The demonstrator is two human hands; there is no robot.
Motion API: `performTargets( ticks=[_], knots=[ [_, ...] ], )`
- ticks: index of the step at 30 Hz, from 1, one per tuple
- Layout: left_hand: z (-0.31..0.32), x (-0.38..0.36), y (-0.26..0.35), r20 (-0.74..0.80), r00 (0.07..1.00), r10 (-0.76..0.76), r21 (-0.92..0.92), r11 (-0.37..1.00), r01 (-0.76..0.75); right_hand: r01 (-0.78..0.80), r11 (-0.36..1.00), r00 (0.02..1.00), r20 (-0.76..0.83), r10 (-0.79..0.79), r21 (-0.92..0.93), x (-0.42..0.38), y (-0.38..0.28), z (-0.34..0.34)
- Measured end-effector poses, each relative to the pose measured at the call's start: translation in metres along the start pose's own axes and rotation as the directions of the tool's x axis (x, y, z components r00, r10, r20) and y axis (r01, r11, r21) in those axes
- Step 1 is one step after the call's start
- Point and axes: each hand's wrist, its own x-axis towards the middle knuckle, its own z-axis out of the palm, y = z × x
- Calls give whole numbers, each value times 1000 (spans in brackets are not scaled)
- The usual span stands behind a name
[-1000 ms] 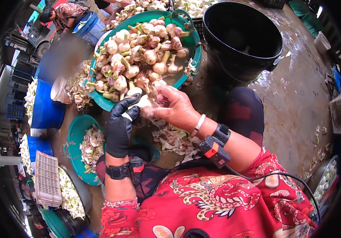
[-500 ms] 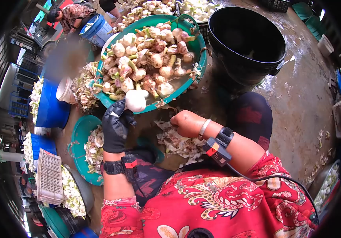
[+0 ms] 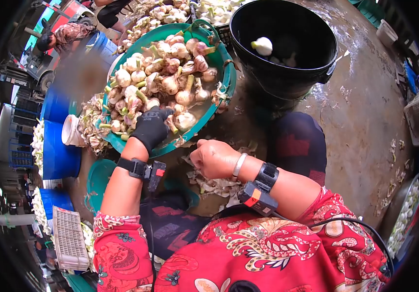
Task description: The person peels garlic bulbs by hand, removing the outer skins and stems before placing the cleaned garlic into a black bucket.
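Note:
My left hand (image 3: 152, 130), in a black glove, reaches over the near rim of a green basin (image 3: 209, 114) heaped with garlic bulbs (image 3: 170, 83) that have purplish skins and cut stems. Its fingertips are down among the nearest bulbs and mostly hidden. My right hand (image 3: 215, 159), bare, is closed in front of the basin; what its fingers hold, if anything, I cannot tell. A clean white garlic bulb (image 3: 262, 46) shows inside the mouth of the black bucket (image 3: 287, 73), with other pale bulbs dimly visible lower down.
Peeled garlic skins (image 3: 219, 187) lie on the floor below my right hand. At the left are a small green basin (image 3: 100, 180), a white tub (image 3: 73, 130), blue tubs (image 3: 62, 151) of garlic and a plastic crate (image 3: 70, 238). A person (image 3: 70, 35) bends over at the upper left.
The white bulb has left my left hand, and a white bulb now shows in the black bucket. My left hand has moved in over the basin's bulbs. My right hand stays closed.

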Motion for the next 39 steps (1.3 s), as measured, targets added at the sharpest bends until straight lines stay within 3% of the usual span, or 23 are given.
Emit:
performTargets(
  ticks=[2, 4, 6, 10, 11, 13, 14, 15, 16, 18, 20, 23, 24, 26, 28, 29, 30, 32, 34, 35, 36, 38, 39],
  knots=[
    [15, 5, -4, 8, 989, 145, 366, 920, -138, 13, 999, 994, -112, -18, -39, -3, 2, 2],
    [28, 10, -6, 10, 990, 141, 395, 909, -133, 15, 999, 993, -120, -19, -35, -1, 3, -1],
    [34, 8, -10, -92, 979, 180, 441, 889, -122, 95, 994, 981, -173, -84, 57, 3, 6, 0],
    [28, 17, -14, -11, 996, 94, 364, 927, -83, 82, 993, 984, -168, -66, 87, 3, 2, -3],
    [33, 20, -23, -59, 992, 111, 331, 940, -85, 43, 998, 987, -157, -35, 50, 3, 1, -7],
    [29, 14, -35, -235, 967, 95, -1, 995, -98, 6, 1000, 990, -144, -5, 12, 5, 0, -7],
    [25, 10, -43, -282, 958, 47, -218, 970, -112, 65, 994, 963, -265, -39, 89, 6, 0, -5],
    [19, 6, -50, -300, 951, 72, -181, 975, -131, 134, 978, 921, -385, -64, 157, 7, -1, -3],
    [18, 1, -56, -293, 955, 39, -188, 977, -98, 137, 978, 923, -380, -67, 158, 8, -2, -3],
    [23, -5, -51, -331, 935, 129, -118, 977, -177, -7, 978, 935, -347, 81, 210, 12, -5, -7],
    [14, -7, -24, -202, 973, 114, -66, 989, -129, -22, 978, 919, -382, 102, 208, 16, -6, -3],
    [33, 17, -29, 6, 997, 77, -210, 975, -74, -22, 974, 915, -389, 110, 225, 16, -5, 0],
    [36, 24, -28, 37, 996, 83, -178, 981, -75, -5, 975, 910, -403, 96, 221, 16, -5, -1],
    [42, 38, -40, 29, 991, 129, -210, 970, -120, 9, 975, 902, -422, 87, 221, 17, -4, -4],
    [23, 29, -31, -107, 992, 65, -355, 930, -99, 40, 960, 879, -466, 97, 276, 20, -3, -8],
    [33, 34, -50, -216, 976, 11, -648, 747, -152, 45, 941, 859, -494, 136, 337, 22, -4, -10],
    [10, 16, -33, -87, 989, -119, -852, 523, -12, 53, 916, 838, -516, 175, 398, 25, -6, -11],
    [-19, -24, -14, -25, 986, -164, -922, 385, 40, 136, 937, 851, -523, 56, 321, 27, -9, -17],
    [-8, -54, -5, 26, 991, -130, -998, -55, 19, 175, 867, 888, -455, 66, 467, 29, -22, -15],
    [1, -67, 6, 38, 988, -147, -981, -193, 9, 177, 762, 936, -346, 66, 624, 29, -28, -16],
    [6, -78, 21, 51, 986, -162, -945, -328, -5, 303, 747, 906, -422, -33, 592, 36, -25, -6],
    [17, -94, 19, 30, 989, -145, -949, -314, -18, 229, 789, 935, -353, -17, 570, 28, -18, 2],
    [18, -99, 24, -49, 975, -214, -983, -160, -85, 224, 791, 939, -342, -20, 570, 27, -19, 6]
  ],
)
